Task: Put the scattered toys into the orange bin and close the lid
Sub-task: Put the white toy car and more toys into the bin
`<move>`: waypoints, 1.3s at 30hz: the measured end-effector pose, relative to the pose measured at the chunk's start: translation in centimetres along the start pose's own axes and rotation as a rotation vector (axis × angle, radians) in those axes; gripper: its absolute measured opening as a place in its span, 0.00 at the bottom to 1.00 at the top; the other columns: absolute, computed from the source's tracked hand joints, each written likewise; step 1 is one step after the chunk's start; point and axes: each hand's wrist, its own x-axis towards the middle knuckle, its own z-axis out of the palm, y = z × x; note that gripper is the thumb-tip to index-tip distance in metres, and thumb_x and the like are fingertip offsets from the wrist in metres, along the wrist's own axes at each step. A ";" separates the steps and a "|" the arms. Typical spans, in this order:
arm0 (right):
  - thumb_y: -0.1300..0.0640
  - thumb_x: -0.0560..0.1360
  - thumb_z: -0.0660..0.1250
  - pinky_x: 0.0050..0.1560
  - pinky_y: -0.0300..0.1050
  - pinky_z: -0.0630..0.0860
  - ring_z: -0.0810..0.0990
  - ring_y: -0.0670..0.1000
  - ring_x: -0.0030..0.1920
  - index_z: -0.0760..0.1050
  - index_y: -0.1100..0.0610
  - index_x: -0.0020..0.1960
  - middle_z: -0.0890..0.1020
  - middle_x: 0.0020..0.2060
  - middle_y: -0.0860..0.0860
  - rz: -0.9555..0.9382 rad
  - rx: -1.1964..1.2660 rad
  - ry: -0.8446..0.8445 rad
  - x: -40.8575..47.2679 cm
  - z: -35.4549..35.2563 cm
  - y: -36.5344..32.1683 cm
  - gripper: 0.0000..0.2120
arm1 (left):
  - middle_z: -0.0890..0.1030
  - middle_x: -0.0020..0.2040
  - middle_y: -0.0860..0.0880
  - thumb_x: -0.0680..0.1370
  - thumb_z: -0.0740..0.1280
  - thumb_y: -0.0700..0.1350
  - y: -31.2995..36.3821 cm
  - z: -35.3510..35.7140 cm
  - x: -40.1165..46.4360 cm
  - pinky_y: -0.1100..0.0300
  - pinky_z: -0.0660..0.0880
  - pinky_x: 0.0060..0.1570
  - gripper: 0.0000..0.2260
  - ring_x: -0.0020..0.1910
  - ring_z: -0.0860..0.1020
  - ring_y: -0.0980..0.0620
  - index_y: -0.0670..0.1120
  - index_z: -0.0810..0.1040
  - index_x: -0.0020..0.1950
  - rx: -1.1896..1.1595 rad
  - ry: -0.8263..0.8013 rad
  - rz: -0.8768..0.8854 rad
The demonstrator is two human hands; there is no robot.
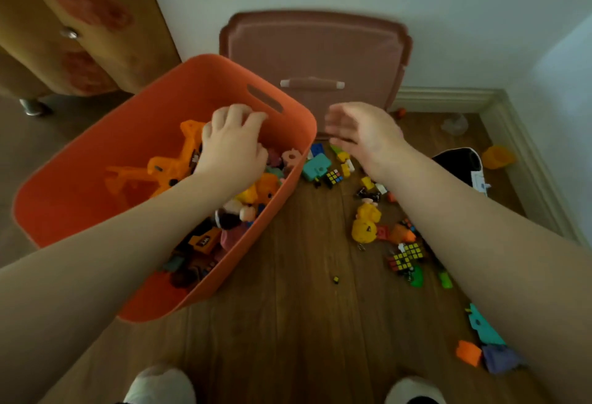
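The orange bin (96, 160) stands open on the wooden floor at the left, partly filled with toys, among them an orange plastic figure (173, 166). My left hand (234, 147) reaches inside it, palm down, fingers curled over the toys; what it holds is hidden. My right hand (362, 134) hovers blurred above the floor just right of the bin, fingers spread and empty. The lid (315, 51), dusty pink with a handle, leans on the wall behind the bin. Scattered toys lie to the right: a teal block (315, 166), small puzzle cubes (408, 256), a yellow duck (365, 224).
A wooden cabinet (80, 19) stands at the back left. More toys, a teal piece (483, 326) and an orange block (468, 352), lie at the near right. A black and white shoe (461, 163) and an orange cup (498, 157) sit by the right wall. My feet show at the bottom edge.
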 end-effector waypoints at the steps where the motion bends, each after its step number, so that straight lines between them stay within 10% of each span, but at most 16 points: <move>1: 0.58 0.79 0.57 0.49 0.41 0.75 0.78 0.52 0.49 0.75 0.59 0.53 0.80 0.45 0.53 0.015 -0.029 0.059 0.0 -1.6 0.4 0.09 | 0.68 0.66 0.43 0.75 0.61 0.42 1.1 0.3 0.0 0.44 0.59 0.63 0.20 0.67 0.60 0.40 0.46 0.69 0.67 -0.058 0.020 0.104; 7: 0.62 0.79 0.58 0.52 0.48 0.74 0.78 0.55 0.49 0.75 0.60 0.55 0.78 0.53 0.59 0.212 -0.464 0.182 0.6 -11.3 5.5 0.09 | 0.71 0.63 0.46 0.75 0.61 0.42 8.4 3.2 -0.4 0.51 0.62 0.59 0.16 0.65 0.63 0.45 0.46 0.74 0.62 -0.122 -0.029 0.436; 16: 0.58 0.77 0.62 0.62 0.47 0.68 0.70 0.55 0.64 0.70 0.51 0.66 0.70 0.66 0.54 0.049 -1.447 -0.422 0.1 -17.4 16.7 0.17 | 0.69 0.59 0.46 0.80 0.57 0.44 10.8 13.9 -2.5 0.49 0.76 0.45 0.13 0.53 0.75 0.44 0.48 0.68 0.64 0.211 -0.682 0.760; 22: 0.52 0.75 0.65 0.59 0.50 0.68 0.65 0.55 0.65 0.65 0.52 0.69 0.65 0.67 0.54 -0.178 -1.753 -0.410 -0.1 -17.3 21.5 0.23 | 0.66 0.61 0.46 0.78 0.63 0.47 8.8 19.4 -4.7 0.56 0.67 0.39 0.18 0.54 0.73 0.46 0.51 0.64 0.67 0.242 -0.897 0.864; 29: 0.56 0.75 0.65 0.45 0.39 0.68 0.74 0.50 0.47 0.75 0.56 0.52 0.76 0.48 0.51 -0.213 -1.024 0.073 -0.4 -18.5 21.0 0.07 | 0.65 0.62 0.42 0.78 0.59 0.42 8.5 21.7 -5.9 0.53 0.68 0.39 0.14 0.53 0.72 0.43 0.45 0.66 0.63 0.332 -0.963 0.975; 33: 0.60 0.79 0.56 0.39 0.45 0.70 0.74 0.50 0.40 0.75 0.52 0.50 0.78 0.44 0.52 0.109 -0.569 0.226 -0.4 -19.8 19.6 0.09 | 0.65 0.62 0.42 0.78 0.56 0.39 8.5 22.3 -5.8 0.50 0.70 0.44 0.11 0.54 0.71 0.43 0.42 0.67 0.61 0.356 -0.959 0.958; 39: 0.51 0.78 0.58 0.40 0.46 0.78 0.78 0.49 0.34 0.77 0.57 0.44 0.79 0.34 0.53 0.393 0.332 0.290 -0.8 -20.7 18.0 0.13 | 0.71 0.58 0.44 0.76 0.60 0.38 9.6 22.1 -4.0 0.53 0.69 0.49 0.13 0.55 0.72 0.45 0.44 0.68 0.61 0.059 -0.856 0.588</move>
